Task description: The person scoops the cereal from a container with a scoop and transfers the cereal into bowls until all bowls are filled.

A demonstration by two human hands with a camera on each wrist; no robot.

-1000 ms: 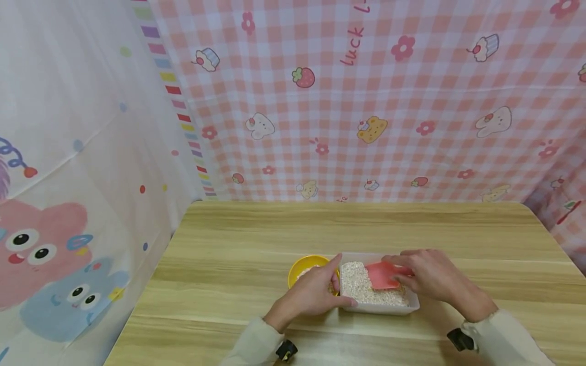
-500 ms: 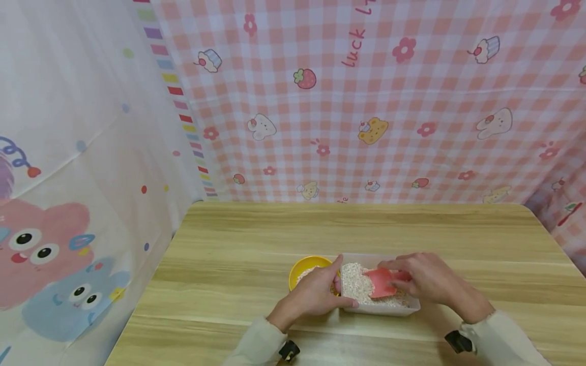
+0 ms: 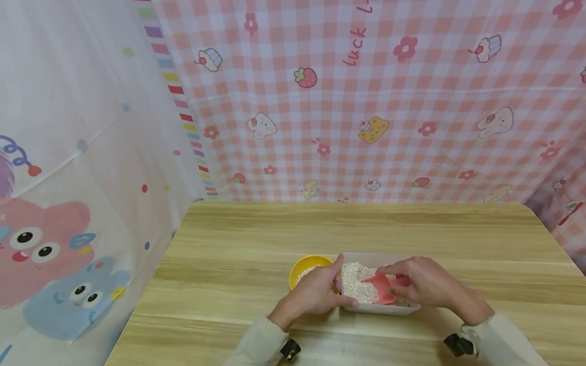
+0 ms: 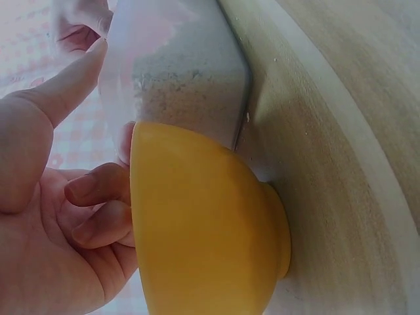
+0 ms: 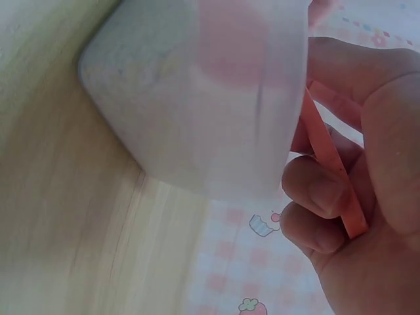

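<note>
Right hand (image 3: pixel 423 280) clasps pink scoop (image 3: pixel 384 290); left hand (image 3: pixel 313 292) grips the end of the tub (image 3: pixel 389 309).
Head: the scoop's blade is partly sunk in pale flakes (image 3: pixel 357 288) inside the tub, its handle mostly behind fingers; the left hand covers part of the yellow bowl (image 3: pixel 295 272), and the table (image 3: pixel 252 229) runs beyond to its far edge. Left wrist: the bowl, cut off below, shows its foot; the flakes blur through the tub wall. Right wrist: the handle lies across curled fingers, the blade a pink haze.

Ahead of you, a pink checked cloth (image 3: pixel 339 101) printed with strawberries (image 3: pixel 308 78) and cupcakes (image 3: pixel 211 59) hangs behind the wood-grain worktop (image 3: pixel 247 231); on your left hangs a white cloth (image 3: pixel 78 91) with cartoon figures (image 3: pixel 64 234).
</note>
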